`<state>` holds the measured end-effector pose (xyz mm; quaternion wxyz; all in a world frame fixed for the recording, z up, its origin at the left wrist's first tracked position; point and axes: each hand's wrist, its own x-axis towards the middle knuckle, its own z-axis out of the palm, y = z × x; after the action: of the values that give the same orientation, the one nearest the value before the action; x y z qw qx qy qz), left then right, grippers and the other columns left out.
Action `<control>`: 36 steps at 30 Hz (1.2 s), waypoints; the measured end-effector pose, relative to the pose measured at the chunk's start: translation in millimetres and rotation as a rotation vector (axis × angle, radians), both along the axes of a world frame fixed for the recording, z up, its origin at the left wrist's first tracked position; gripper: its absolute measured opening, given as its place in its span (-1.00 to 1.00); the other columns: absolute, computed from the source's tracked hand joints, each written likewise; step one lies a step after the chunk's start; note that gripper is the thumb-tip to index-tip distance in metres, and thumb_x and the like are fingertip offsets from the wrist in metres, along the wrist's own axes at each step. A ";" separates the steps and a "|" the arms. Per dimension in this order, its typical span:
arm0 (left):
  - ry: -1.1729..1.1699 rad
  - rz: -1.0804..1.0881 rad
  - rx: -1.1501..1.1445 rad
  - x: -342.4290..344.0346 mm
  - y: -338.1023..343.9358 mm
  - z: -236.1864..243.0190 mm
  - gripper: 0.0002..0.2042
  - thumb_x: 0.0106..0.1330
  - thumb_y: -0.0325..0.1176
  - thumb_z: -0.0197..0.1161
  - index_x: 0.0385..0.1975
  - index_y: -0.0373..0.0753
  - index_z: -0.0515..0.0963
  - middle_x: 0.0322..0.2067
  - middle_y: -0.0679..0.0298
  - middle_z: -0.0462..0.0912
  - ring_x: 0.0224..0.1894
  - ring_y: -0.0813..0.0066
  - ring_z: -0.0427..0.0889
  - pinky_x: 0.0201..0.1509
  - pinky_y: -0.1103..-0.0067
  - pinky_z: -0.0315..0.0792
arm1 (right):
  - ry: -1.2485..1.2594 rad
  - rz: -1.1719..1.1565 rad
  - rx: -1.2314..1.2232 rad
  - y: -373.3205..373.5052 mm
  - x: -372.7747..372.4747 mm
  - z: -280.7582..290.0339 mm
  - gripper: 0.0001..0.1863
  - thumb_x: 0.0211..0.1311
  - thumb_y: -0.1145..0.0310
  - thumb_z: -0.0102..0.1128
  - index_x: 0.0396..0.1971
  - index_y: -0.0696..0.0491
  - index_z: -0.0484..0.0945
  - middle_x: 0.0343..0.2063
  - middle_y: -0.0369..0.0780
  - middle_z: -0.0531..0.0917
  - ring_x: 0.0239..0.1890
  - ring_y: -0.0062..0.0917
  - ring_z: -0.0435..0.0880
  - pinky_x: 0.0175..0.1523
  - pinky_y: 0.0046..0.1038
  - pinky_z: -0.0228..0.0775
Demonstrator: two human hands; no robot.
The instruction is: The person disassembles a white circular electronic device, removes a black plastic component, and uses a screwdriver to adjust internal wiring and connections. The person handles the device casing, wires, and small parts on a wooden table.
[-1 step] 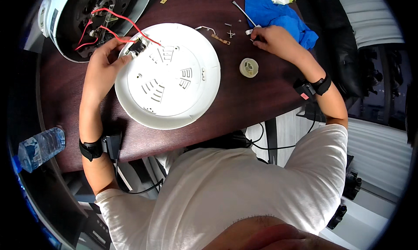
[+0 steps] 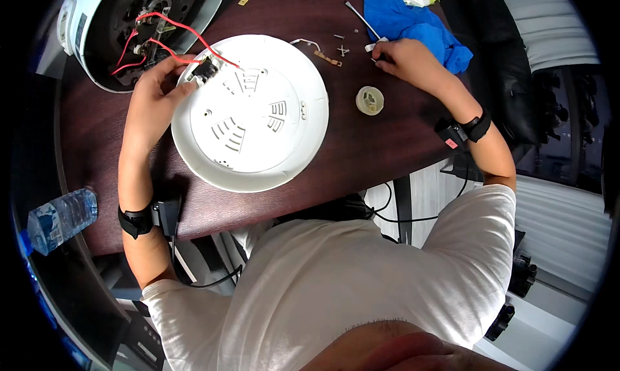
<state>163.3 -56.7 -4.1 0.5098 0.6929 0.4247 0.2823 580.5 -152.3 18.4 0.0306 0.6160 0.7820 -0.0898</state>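
Two hands out on the table (image 2: 349, 158), well apart. Change since the last frame: next to none — the white base (image 2: 252, 129) sits a hair further right, and both my hands keep their places. I read that as a pause, or very fine work, with the base being steadied more than moved. It lies in front of me, left of centre, its slotted side up; whether it is quite flat I can't tell. My left hand (image 2: 152, 100) is closed on its far-left edge, thumb over the rim, fingers mostly hidden behind, right beside the black block (image 2: 206, 69). Can't tell if the fingers also grip that block. Red wires (image 2: 187, 29) loop from the open shell (image 2: 82, 22), one ending near the block, another crossing onto the base. My right hand (image 2: 410, 61) lies just beside the blue cloth (image 2: 413, 22), thumb and forefinger narrow, close to a white piece (image 2: 370, 47) and the near end of the screwdriver (image 2: 363, 21). Which of these it holds, if any — can't tell. Between base and right hand: screws (image 2: 343, 49) and a copper strip (image 2: 328, 59), loose. Small round cup (image 2: 369, 112) nearer me.
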 end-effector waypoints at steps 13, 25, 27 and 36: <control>0.040 -0.081 0.106 14.7 -15.4 -6.2 -0.62 0.20 -0.58 0.24 0.06 -0.34 0.47 -0.23 0.34 0.54 -0.30 0.69 0.54 -0.19 0.70 0.46 | 0.381 0.176 0.107 13.1 -101.9 21.2 -0.89 0.22 0.39 0.24 -0.32 0.09 0.55 -0.68 -0.18 0.51 -0.66 -0.55 0.46 -0.52 -0.50 0.21; 0.009 -0.100 0.207 7.7 -13.6 -6.5 -0.60 0.11 -0.50 0.30 0.00 -0.34 0.51 -0.28 0.26 0.61 -0.43 0.65 0.53 -0.35 0.67 0.45 | 0.462 0.255 0.131 47.0 -193.7 -2.5 -0.86 0.23 0.33 0.23 -0.37 0.08 0.56 -0.79 -0.21 0.40 -0.75 -0.49 0.37 -0.57 -0.45 0.20; 0.007 -0.097 0.218 8.3 -12.9 -8.3 -0.61 0.10 -0.50 0.31 -0.02 -0.34 0.52 -0.32 0.23 0.63 -0.43 0.62 0.55 -0.35 0.65 0.46 | 0.430 0.253 0.098 48.0 -196.2 -4.0 -0.86 0.24 0.33 0.23 -0.37 0.09 0.56 -0.78 -0.21 0.42 -0.74 -0.48 0.38 -0.55 -0.45 0.22; -0.005 -0.085 0.328 8.1 -13.2 -12.2 -0.68 0.08 -0.47 0.32 -0.13 -0.34 0.55 -0.33 0.11 0.69 -0.44 0.46 0.62 -0.34 0.55 0.49 | 0.365 0.243 0.114 43.2 -201.0 -1.1 -0.82 0.26 0.30 0.18 -0.43 0.09 0.51 -0.75 -0.22 0.53 -0.68 -0.39 0.55 -0.54 -0.39 0.31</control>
<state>171.4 -70.0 -16.3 0.4025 0.7834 0.3420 0.3275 379.5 -109.1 17.3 -0.1356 0.4917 0.8467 -0.1512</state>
